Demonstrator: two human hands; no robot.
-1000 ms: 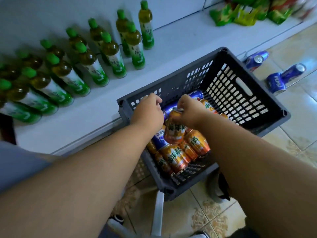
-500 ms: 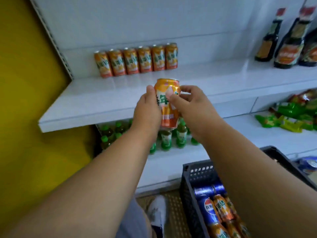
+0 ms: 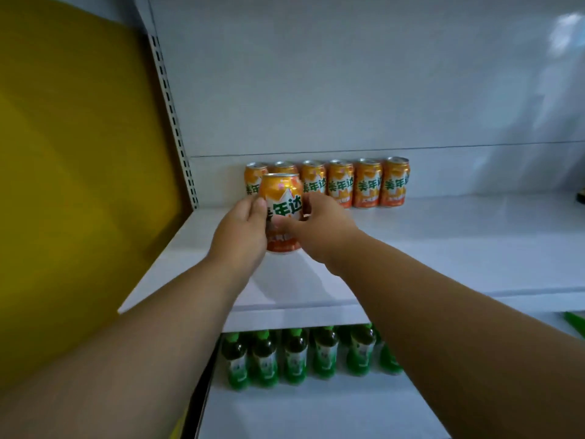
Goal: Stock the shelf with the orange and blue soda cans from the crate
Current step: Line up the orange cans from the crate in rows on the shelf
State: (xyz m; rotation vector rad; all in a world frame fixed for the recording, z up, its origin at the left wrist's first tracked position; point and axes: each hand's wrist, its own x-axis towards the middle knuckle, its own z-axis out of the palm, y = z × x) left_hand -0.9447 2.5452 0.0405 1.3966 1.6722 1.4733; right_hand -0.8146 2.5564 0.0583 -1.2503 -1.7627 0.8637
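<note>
An orange soda can stands upright just above or on the white shelf, in front of the left end of a back row of several orange cans. My left hand grips its left side. My right hand grips its right side with the fingers round the lower half. The can's base shows between both hands. The crate and the blue cans are out of view.
A yellow side panel and a slotted upright bound the shelf on the left. Several green-capped bottles stand on the lower shelf. The white shelf stretches bare to the right of the can row.
Both hands carried the orange can up from the crate and forward over the shelf, to a spot in front of the back row. The view rose from the crate to the shelf.
</note>
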